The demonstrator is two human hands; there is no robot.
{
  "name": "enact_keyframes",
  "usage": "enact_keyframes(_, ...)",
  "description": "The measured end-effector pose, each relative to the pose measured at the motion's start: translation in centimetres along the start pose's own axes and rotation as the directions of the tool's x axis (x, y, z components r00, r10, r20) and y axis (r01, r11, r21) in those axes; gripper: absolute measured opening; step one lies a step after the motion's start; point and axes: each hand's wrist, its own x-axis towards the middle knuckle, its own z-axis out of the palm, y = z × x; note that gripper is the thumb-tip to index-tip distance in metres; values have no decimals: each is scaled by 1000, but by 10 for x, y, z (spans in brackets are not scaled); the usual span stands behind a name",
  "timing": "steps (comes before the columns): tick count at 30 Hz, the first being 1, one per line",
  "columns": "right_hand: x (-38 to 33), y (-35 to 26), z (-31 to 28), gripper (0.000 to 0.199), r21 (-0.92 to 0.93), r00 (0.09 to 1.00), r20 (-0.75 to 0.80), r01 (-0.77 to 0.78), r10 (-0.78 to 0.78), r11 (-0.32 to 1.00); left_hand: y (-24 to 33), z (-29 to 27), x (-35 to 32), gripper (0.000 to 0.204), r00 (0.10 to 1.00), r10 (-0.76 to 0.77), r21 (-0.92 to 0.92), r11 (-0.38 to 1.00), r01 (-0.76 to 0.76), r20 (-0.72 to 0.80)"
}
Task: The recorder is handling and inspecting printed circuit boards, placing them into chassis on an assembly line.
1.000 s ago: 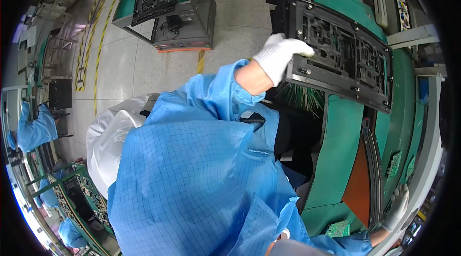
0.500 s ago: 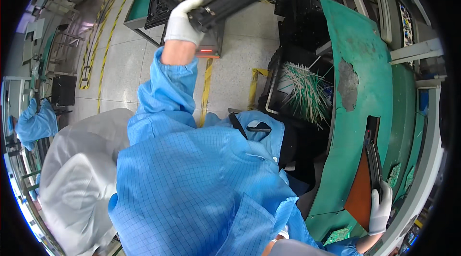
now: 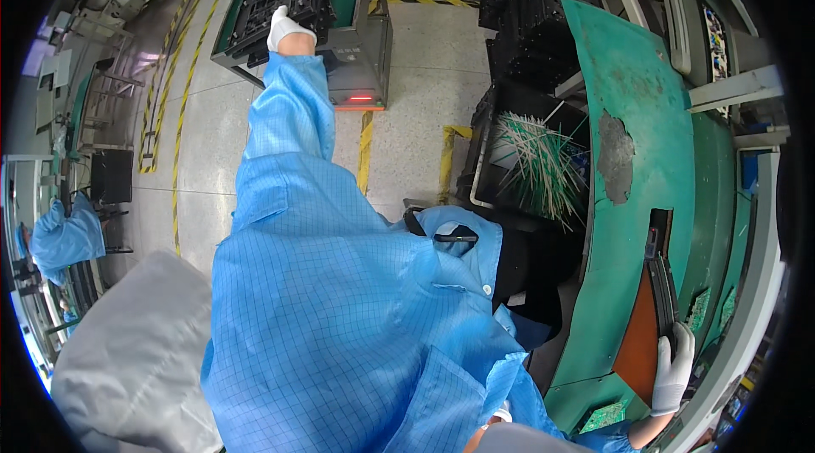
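My left hand [image 3: 289,31], in a white glove, reaches out over a metal cart. Its fingers are curled at the near edge of a black slotted fixture tray [image 3: 270,1] lying on the cart; the fingertips are partly hidden. On the green bench at the right, my right hand [image 3: 673,371], also gloved, is closed round the lower end of a long black bar-like fixture [image 3: 660,279]. A brown board [image 3: 635,343] lies beside that bar.
The steel cart [image 3: 361,71] with a green top stands ahead left. Black fixture trays [image 3: 535,16] are stacked ahead. A bin of thin green and white strips [image 3: 539,164] stands beside the green bench [image 3: 628,71]. A grey covered shape [image 3: 136,351] is at my left.
My left hand has moved left and farther away with the black fixture tray, from in front of the cart down onto its top. My right hand has stayed at the bar.
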Motion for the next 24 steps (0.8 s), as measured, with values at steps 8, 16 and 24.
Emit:
enact_keyframes(8,-16,-17,-10,38,-63,999,-33,4,-6,998,21,-35,-65,99,879,-469,482,792,375,85)
enact_keyframes(16,-7,-30,5,41,-310,919,-342,-305,194,900,-26,1,-212,43,457,-656,799,509,-322,601)
enact_keyframes(24,-23,-44,2,40,-371,860,-393,-472,325,800,-178,80,-475,43,-354,-785,691,617,-376,509)
